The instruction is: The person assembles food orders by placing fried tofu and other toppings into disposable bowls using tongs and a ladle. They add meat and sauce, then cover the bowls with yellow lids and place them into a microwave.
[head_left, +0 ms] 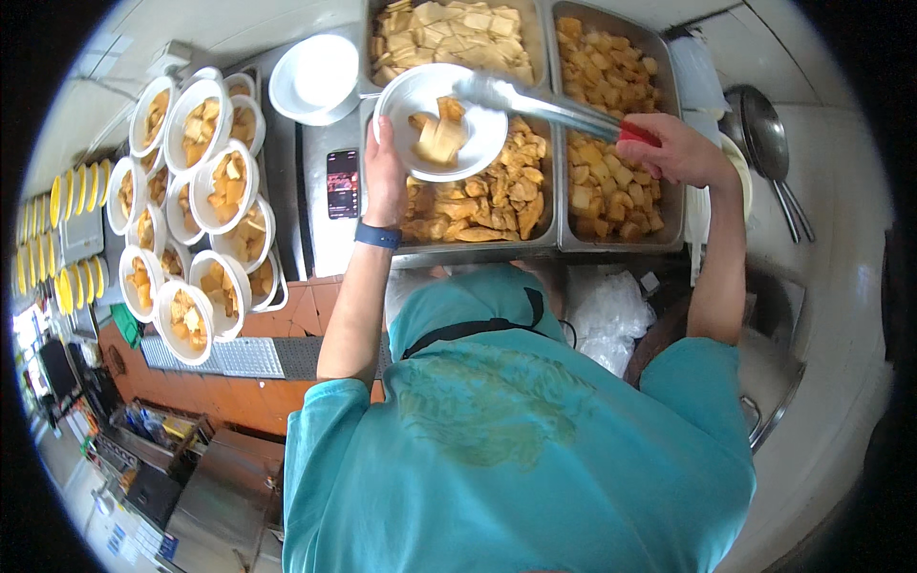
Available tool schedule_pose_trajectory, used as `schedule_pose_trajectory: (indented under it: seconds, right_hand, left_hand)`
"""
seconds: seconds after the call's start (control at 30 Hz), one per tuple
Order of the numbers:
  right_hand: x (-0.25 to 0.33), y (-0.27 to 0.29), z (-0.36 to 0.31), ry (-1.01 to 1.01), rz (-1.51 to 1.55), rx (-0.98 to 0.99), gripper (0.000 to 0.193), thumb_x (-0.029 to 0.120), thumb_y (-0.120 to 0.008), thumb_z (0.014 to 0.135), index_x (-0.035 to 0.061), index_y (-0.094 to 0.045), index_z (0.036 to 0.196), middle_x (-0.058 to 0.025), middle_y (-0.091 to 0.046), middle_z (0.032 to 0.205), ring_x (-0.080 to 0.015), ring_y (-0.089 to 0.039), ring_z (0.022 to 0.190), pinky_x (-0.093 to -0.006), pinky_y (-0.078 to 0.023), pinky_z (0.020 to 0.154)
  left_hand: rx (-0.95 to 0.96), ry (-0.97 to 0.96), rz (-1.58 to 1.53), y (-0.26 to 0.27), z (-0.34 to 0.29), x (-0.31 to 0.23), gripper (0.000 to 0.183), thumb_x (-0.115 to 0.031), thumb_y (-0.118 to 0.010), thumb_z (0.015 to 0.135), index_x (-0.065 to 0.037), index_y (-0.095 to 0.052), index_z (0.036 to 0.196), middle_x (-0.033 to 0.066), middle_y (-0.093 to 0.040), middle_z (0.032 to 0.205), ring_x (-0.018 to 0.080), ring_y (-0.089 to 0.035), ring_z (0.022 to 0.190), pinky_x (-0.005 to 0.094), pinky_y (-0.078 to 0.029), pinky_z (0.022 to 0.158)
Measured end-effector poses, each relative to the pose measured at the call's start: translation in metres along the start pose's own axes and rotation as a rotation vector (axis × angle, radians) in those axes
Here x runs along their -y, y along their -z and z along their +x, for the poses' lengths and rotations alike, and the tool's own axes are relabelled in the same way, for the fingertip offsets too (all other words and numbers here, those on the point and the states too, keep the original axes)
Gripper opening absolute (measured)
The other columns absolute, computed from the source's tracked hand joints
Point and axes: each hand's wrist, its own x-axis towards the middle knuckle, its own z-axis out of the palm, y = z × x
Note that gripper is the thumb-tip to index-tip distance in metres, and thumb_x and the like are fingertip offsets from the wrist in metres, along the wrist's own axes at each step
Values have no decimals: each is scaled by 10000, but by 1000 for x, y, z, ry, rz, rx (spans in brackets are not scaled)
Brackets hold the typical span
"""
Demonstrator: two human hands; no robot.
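Observation:
My left hand (387,181), with a dark band at the wrist, grips the left rim of a white bowl (484,143) and holds it over the food trays. Chunks of orange-brown food and a few pale slices (440,141) lie in the bowl. My right hand (676,153) is closed round the red handle of metal tongs (564,112). The tongs' blurred tips are over the bowl's upper right edge; whether they pinch anything cannot be made out. Below the bowl is a tray of browned pieces (506,196), partly hidden by it.
Behind stands a tray of pale slices (454,38); two trays of orange chunks (611,191) lie right. Left are a stack of white bowls (310,81), a phone (342,184) and stacked filled bowls (224,196). Metal ladles (764,134) hang at the far right.

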Motion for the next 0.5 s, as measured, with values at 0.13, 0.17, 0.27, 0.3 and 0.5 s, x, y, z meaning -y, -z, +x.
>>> schedule_pose_trajectory:
  seconds: [0.13, 0.17, 0.27, 0.3, 0.5]
  right_hand:
    - [-26, -18, -51, -151, 132, -260, 298, 352, -595, 1001, 58, -601, 1050, 31, -507, 637, -43, -450, 487, -201, -352, 418]
    - [-37, -27, -62, -202, 196, -344, 307, 350, -593, 1003, 54, -604, 1082, 29, -508, 640, -44, -444, 481, -201, -352, 419]
    - [-69, -55, -79, -298, 360, -462, 314, 331, -584, 1011, 46, -606, 1141, 27, -504, 643, -48, -415, 464, -205, -332, 412]
    - [-78, -64, -82, -321, 393, -491, 314, 329, -583, 1012, 44, -605, 1142, 27, -502, 643, -49, -410, 462, -206, -327, 410]
    - [-96, -102, -80, -395, 110, -598, 414, 408, -661, 932, 23, -626, 1080, -132, -656, 777, -253, -643, 652, -374, -513, 625]
  left_hand:
    - [40, 98, -10, -7, -6, 6, 593, -457, -431, 1055, -23, -414, 1459, 123, -486, 1422, 218, -438, 1328, 372, -368, 1107]
    - [65, 127, -38, -9, -7, 7, 595, -451, -445, 1052, -24, -408, 1466, 117, -488, 1425, 217, -451, 1316, 369, -371, 1105]
    - [109, 147, -8, -15, -9, 10, 610, -452, -481, 1038, -19, -410, 1462, 112, -505, 1412, 220, -478, 1294, 363, -384, 1096]
    - [110, 190, -1, -15, -9, 10, 623, -465, -474, 1037, -17, -406, 1465, 113, -504, 1414, 224, -476, 1300, 368, -382, 1097]
    - [23, 154, -28, -4, -13, -2, 681, -522, -436, 1030, -29, -348, 1493, 161, -469, 1451, 287, -441, 1351, 423, -347, 1131]
